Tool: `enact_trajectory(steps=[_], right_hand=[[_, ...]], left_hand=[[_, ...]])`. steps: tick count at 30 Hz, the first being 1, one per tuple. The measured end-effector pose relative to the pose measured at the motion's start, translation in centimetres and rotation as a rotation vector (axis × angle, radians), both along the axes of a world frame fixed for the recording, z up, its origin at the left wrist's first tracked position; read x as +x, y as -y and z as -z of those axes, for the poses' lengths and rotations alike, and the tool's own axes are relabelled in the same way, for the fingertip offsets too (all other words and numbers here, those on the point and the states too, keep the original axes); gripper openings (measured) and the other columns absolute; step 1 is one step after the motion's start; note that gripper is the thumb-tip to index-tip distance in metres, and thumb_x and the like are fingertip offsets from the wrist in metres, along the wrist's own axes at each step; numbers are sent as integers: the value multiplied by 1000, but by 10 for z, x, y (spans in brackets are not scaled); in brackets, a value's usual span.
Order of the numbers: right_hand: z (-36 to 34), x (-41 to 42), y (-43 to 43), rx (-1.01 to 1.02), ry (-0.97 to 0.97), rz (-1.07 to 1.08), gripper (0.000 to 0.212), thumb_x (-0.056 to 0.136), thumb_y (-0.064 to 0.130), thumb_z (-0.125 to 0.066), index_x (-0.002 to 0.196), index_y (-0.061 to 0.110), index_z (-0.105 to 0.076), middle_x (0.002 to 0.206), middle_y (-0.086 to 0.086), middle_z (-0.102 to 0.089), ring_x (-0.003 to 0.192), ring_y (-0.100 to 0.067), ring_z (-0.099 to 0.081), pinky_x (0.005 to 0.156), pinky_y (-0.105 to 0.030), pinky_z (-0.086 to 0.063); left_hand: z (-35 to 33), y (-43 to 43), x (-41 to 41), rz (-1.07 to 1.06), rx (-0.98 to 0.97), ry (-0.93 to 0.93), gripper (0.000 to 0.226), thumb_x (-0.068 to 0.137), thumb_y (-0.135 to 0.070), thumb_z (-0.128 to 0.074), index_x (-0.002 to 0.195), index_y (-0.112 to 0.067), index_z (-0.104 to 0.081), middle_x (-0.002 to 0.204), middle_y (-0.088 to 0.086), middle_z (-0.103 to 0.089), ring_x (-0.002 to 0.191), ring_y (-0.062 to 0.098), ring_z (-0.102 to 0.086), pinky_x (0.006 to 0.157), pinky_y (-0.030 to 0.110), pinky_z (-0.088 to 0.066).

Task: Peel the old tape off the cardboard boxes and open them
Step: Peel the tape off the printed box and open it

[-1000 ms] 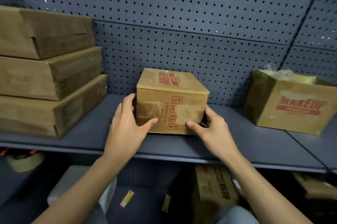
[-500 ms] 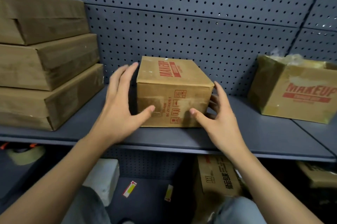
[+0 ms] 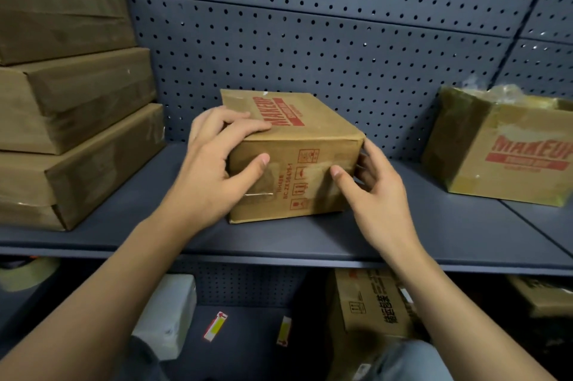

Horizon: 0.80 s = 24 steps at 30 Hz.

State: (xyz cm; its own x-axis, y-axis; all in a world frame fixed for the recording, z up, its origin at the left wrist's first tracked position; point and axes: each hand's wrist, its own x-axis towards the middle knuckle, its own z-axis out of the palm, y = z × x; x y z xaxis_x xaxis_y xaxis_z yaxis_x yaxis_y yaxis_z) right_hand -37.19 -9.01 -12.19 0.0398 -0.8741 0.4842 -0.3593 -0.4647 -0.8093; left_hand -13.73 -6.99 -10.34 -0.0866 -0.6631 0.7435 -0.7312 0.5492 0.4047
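Flanking box (image 3: 310, 138): left grip (image 3: 210, 172), right grip (image 3: 378, 194).

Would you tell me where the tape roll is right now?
In the head view, the tape roll lies far left on the lower level, under the shelf edge, below the stacked boxes.

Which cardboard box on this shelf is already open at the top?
The far-right box: its top gapes, with crumpled plastic showing. The middle box and the three stacked boxes at left are closed.
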Motion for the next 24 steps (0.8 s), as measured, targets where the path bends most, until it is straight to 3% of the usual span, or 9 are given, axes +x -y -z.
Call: enact_trajectory(steps=[3,7,11,16,21,24], right_hand=[[-5,3,-1,3,36,54,33,93,29,-66,121,41,-53,97,44,-62,100,21,-56,81,-2,-44],[-11,9,-1,4,3,123,25,90,41,-66,110,34,-53,101,24,-64,99,6,-61,74,-6,-45],[-13,12,-2,26,-2,157,24,88,43,-66,106,33,-53,99,21,-64,106,-4,-59,73,-11,-43],[-12,13,-3,35,10,186,22,88,40,-66,105,30,-55,94,17,-65,89,10,-57,64,-3,-42],[-11,12,-4,46,8,176,17,91,32,-61,108,29,-56,98,16,-65,89,14,-56,65,1,-39],[-7,13,-5,64,46,167,20,90,34,-61,110,33,-57,103,20,-63,106,4,-57,74,-1,-40]], left_hand=[[7,3,-7,-13,-17,-63,38,89,-33,-58,126,-25,-61,124,-11,-42,132,20,-35,112,15,-17],[9,4,-14,-49,-47,-92,37,88,-35,-55,122,-22,-61,123,-10,-42,129,21,-36,110,9,-13],[11,5,-21,-88,-74,-134,38,86,-35,-54,119,-18,-62,121,-10,-43,127,24,-38,112,13,-14],[12,5,-28,-116,-87,-185,38,83,-34,-54,115,-15,-62,121,-8,-43,128,21,-37,109,9,-14],[13,6,-31,-129,-111,-202,37,81,-33,-54,112,-13,-62,119,-9,-42,126,17,-36,109,10,-15],[14,7,-34,-138,-122,-218,37,81,-32,-54,110,-11,-62,119,-8,-43,124,16,-36,109,10,-16]])
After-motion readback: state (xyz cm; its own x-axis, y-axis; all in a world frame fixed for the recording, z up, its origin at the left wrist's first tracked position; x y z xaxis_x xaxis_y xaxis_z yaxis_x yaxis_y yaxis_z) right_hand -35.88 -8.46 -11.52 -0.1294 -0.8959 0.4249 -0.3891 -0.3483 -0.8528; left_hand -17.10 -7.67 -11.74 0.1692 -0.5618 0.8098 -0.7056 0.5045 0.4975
